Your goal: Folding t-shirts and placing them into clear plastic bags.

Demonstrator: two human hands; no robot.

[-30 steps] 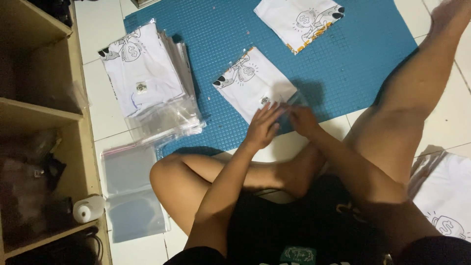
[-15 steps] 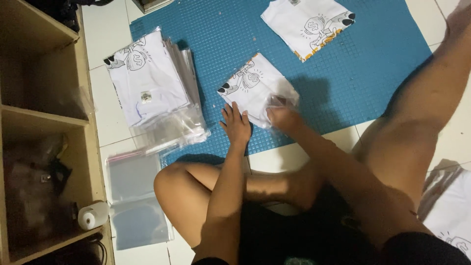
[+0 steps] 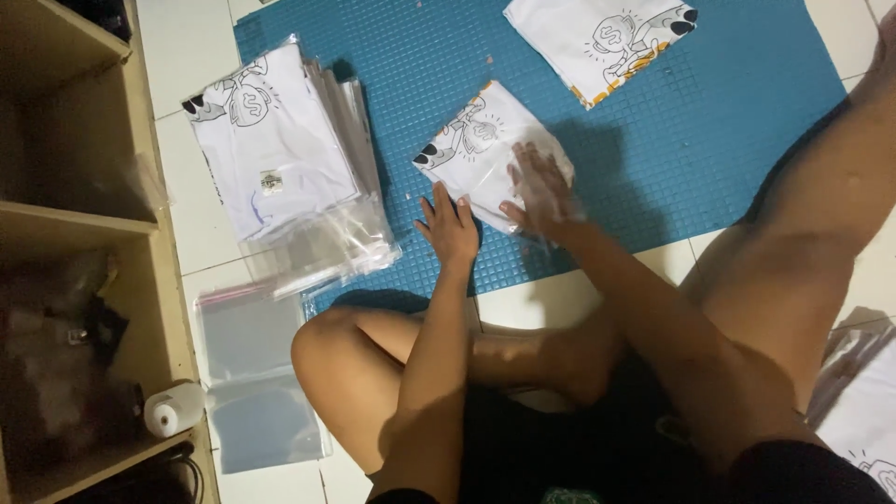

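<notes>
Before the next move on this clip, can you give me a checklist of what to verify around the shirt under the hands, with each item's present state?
1. Left hand flat at the near edge of the folded white shirt: ok.
2. Right hand pressed flat on top of the shirt: ok.
3. Shirt lying fully on the blue cutting mat: ok.
4. Shirt already inside a clear bag: cannot tell; a sheen shows near the right hand, but no bag edge is plain.
5. Stack of bagged shirts apart from the shirt in hand: ok.
6. Empty clear bags lying on the floor by the left knee: ok.
</notes>
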